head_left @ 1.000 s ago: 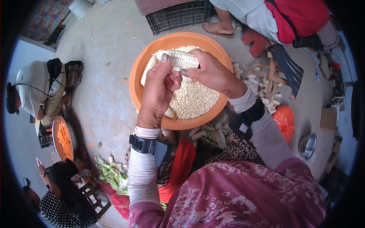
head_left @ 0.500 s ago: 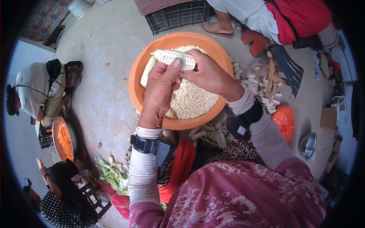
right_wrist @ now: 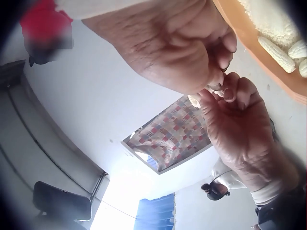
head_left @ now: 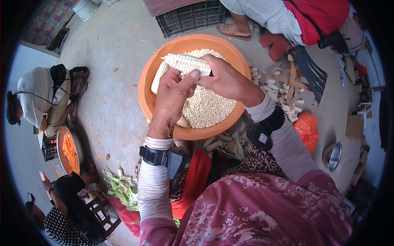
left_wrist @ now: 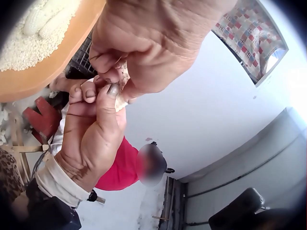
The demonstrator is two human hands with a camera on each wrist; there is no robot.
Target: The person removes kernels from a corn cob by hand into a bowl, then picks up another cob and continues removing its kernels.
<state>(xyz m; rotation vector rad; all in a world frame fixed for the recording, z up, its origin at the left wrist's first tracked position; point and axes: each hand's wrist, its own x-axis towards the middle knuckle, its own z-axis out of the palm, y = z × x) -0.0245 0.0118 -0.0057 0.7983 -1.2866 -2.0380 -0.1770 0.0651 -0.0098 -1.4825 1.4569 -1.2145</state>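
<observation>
Both hands hold a white corn cob [head_left: 180,61] over an orange basin [head_left: 144,92]. My right hand [head_left: 232,80] grips its right end, fingers curled round it. My left hand [head_left: 169,93] has its thumb pressed against the cob's lower side, with its fingers bent underneath. The cob's pointed end sticks out to the left, its kernels in rows. In the left wrist view the hands meet thumb to thumb and cover most of the cob. Loose pale kernels [head_left: 211,104] fill the basin, where another cob [head_left: 158,78] lies by the left wall.
Bare cobs [head_left: 273,88] litter the floor right of the basin, near a wooden stool [head_left: 292,82]. Husks [head_left: 121,186] lie at lower left. A red bag [head_left: 305,127] and metal bowl [head_left: 334,157] stand right. Other people sit around; a black crate [head_left: 191,18] stands behind.
My left thumb has moved from the cob's left end rightward and down, nearer the right thumb. The cob's tip has shifted slightly left. The right hand keeps its hold.
</observation>
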